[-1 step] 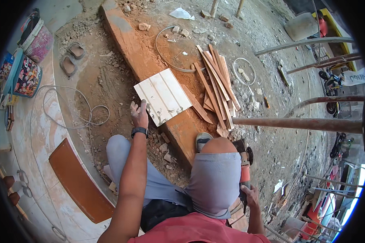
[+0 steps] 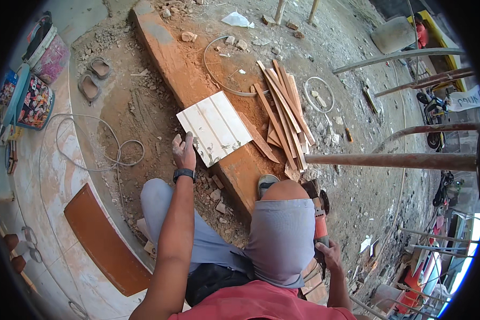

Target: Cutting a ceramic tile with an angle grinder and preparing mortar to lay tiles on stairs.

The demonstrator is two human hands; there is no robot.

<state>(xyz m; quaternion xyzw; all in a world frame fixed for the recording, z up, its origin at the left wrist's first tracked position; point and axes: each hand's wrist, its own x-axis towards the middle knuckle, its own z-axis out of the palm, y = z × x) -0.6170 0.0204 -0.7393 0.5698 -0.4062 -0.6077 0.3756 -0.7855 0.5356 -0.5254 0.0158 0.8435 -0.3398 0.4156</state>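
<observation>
A cream tile [image 2: 217, 128] lies across the orange-brown ledge [image 2: 170, 69]; lengthwise lines cross its face and grey smears mark its lower part. Beside the tile's left edge is my left hand [image 2: 183, 153], its fingers spread, one digit touching or very near that edge. Whether any fingertip goes under the tile, I cannot tell. Low at my right knee, my right hand [image 2: 330, 255] grips an angle grinder [image 2: 320, 226] by its dark rear body. The grinder has a red middle, and its dark disc points away from me, apart from the tile.
Thin tile strips [image 2: 285, 112] lie piled right of the ledge. A metal pole [image 2: 394, 160] reaches in from the right. A brown panel [image 2: 106, 240] and a looped cable [image 2: 128, 152] are at left. Shoes [image 2: 89, 85], buckets [image 2: 36, 101] and rubble lie farther out.
The angle grinder in my right hand has shifted very slightly up and to the left. My left hand and the tile stay in place.
</observation>
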